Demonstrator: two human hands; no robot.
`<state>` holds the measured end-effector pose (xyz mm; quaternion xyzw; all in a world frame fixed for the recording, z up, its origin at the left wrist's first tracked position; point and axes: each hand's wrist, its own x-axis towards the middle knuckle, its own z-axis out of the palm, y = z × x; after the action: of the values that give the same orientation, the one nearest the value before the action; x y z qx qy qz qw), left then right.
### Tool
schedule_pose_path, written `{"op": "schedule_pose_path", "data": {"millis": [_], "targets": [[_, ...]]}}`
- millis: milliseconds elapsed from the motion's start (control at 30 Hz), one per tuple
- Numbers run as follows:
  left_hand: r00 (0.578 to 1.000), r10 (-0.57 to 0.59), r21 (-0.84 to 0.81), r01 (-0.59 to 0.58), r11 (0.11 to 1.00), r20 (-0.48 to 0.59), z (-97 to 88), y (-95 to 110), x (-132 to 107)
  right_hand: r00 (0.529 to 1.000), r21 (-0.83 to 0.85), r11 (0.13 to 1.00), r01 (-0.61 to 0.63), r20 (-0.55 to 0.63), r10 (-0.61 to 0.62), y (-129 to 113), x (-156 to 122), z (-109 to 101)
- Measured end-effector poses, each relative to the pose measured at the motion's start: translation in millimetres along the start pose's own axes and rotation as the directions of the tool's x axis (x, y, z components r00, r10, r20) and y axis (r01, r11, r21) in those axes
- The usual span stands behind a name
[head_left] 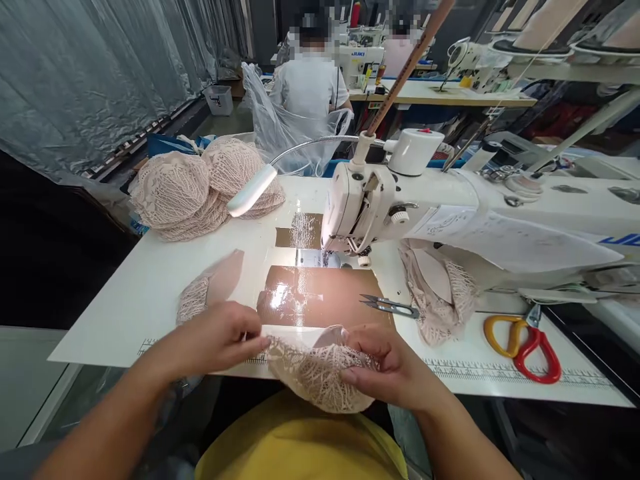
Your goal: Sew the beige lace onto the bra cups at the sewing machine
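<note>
Beige lace, ribbed and netlike, covers a rounded cup (pixel 323 379) at the front edge of the white table (pixel 125 313), pinched between thumb and fingers of the left hand (pixel 220 338) and right hand (pixel 393 367). "JUKI" marks the far sewing machine (pixel 361 60); the near sewing machine (pixel 475 187) has its logo (pixel 623 241) cut off, its paper's (pixel 525 239) handwriting illegible.

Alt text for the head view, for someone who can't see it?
A left hand and right hand hold a beige lace cup at the front edge of a white table. Beyond is a sewing machine, with thread snips in front, scissors at right and stacked lace cups at back left.
</note>
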<state>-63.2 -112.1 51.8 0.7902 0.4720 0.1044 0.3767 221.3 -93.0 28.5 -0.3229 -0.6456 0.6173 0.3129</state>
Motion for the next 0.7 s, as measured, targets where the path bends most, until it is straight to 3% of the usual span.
{"op": "schedule_pose_path", "data": {"millis": [100,200,267,367,533,700], "targets": [[0.98,0.0,-0.112,-0.022,0.994,-0.198,-0.9,-1.1,-4.9,0.973,-0.142,0.988,0.056,0.229,-0.023,0.0,3.9,1.3],[0.985,0.078,-0.205,-0.109,0.973,-0.156,12.9,8.7,3.5,0.965,-0.182,0.978,0.097,0.256,-0.048,5.2,9.3,6.8],[0.993,0.094,-0.237,-0.108,0.965,-0.07,25.4,16.2,12.5,0.976,-0.217,0.972,0.091,0.215,-0.043,10.0,11.4,10.9],[0.993,0.101,-0.253,-0.111,0.961,-0.053,38.9,22.6,21.5,0.995,-0.253,0.965,0.067,0.091,-0.045,16.0,12.9,15.6],[0.991,0.115,-0.22,-0.128,0.967,-0.073,41.5,23.4,19.5,0.985,-0.136,0.98,0.148,-0.065,-0.158,19.5,14.6,21.1],[0.977,0.085,-0.164,-0.118,0.979,-0.196,41.6,24.7,18.0,0.984,-0.135,0.987,0.091,-0.14,-0.11,19.1,13.5,26.9]]}}
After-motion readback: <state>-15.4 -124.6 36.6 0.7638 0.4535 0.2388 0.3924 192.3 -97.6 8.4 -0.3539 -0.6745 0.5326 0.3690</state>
